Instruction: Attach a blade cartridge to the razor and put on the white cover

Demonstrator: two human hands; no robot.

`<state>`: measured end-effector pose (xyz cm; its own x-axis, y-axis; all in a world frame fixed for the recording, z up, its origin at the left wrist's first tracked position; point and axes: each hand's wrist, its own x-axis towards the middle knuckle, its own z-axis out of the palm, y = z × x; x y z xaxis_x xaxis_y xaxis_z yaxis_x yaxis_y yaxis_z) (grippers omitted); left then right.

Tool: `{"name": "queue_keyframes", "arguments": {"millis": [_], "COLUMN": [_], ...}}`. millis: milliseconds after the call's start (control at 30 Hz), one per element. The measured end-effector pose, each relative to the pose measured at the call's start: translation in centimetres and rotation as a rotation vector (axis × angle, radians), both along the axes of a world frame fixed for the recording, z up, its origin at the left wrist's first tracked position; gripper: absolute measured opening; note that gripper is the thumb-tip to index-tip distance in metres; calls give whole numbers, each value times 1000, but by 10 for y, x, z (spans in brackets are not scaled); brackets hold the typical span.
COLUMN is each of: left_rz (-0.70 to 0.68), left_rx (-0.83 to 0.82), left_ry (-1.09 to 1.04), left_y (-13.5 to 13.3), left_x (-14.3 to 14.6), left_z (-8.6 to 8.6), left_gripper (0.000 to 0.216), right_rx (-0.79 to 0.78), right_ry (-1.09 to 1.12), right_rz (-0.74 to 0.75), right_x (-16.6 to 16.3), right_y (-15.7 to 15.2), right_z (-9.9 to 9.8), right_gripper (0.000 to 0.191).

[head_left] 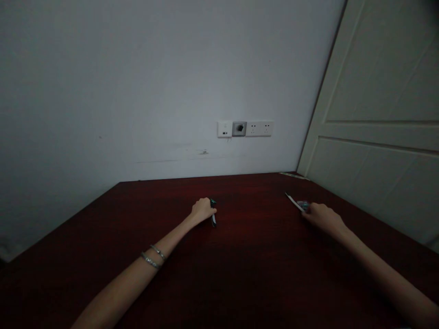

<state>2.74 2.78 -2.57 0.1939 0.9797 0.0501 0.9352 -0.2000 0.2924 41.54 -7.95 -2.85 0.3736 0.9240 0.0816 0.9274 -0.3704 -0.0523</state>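
My left hand (202,210) is closed around a small narrow object (214,220) near the middle of the dark red table. A white strip with a dark lower end sticks out below the thumb, and a dark greenish part shows above it; its kind is hard to make out. Farther right, my right hand (324,217) has its fingers closed at the near end of a thin white stick (294,202) with a dark tip pointing to the far left. Beside that stick, against the fingers, is a small clear, bluish-green piece (303,205), blurred and partly hidden.
The dark red table (236,260) meets a pale wall (164,82) at the back. Sockets and switches (254,129) sit low on that wall. A pale panelled door (380,105) stands along the right edge. A thin flat strip (295,175) lies in the far right corner.
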Motion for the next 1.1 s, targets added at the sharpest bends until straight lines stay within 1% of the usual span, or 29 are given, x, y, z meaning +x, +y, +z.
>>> {"name": "queue_keyframes", "arguments": {"millis": [200, 333, 433, 533, 600, 667, 767, 867, 933, 1000, 1033, 1100], "left_rz": [-26, -32, -21, -7, -5, -9, -23, -60, -93, -140, -170, -242], "left_rx": [8, 8, 5, 4, 10, 19, 26, 6, -27, -82, -115, -214], "left_ry": [-6, -36, -73, -119, -153, -189, -252, -332, -381, -457, -511, -729], "left_y": [-3, -2, 4, 11, 15, 18, 22, 23, 20, 14, 10, 2], "left_x": [-2, -6, -11, -20, -27, -34, -42, -44, -42, -38, -35, -27], "left_z": [-1, 2, 6, 12, 16, 21, 26, 30, 32, 35, 37, 41], "left_gripper": [24, 32, 33, 29, 29, 30, 31, 32, 33, 35, 35, 35], "right_rx": [-17, -44, -53, -20, 14, 48, 98, 146, 168, 192, 205, 203], "right_ry": [8, 41, 97, 152, 187, 234, 347, 608, 827, 1010, 1085, 1204], "right_rz": [10, 85, 166, 191, 206, 237, 244, 291, 388, 449, 468, 497], "right_x": [11, 18, 22, 22, 17, 4, -29, -74, -106, -138, -152, -179], "right_y": [13, 24, 30, 32, 32, 31, 32, 32, 30, 27, 25, 21], "right_z": [-5, -7, -8, -7, -4, 0, 8, 16, 21, 27, 30, 35], "right_gripper": [32, 24, 20, 20, 21, 23, 28, 35, 37, 38, 39, 39]}}
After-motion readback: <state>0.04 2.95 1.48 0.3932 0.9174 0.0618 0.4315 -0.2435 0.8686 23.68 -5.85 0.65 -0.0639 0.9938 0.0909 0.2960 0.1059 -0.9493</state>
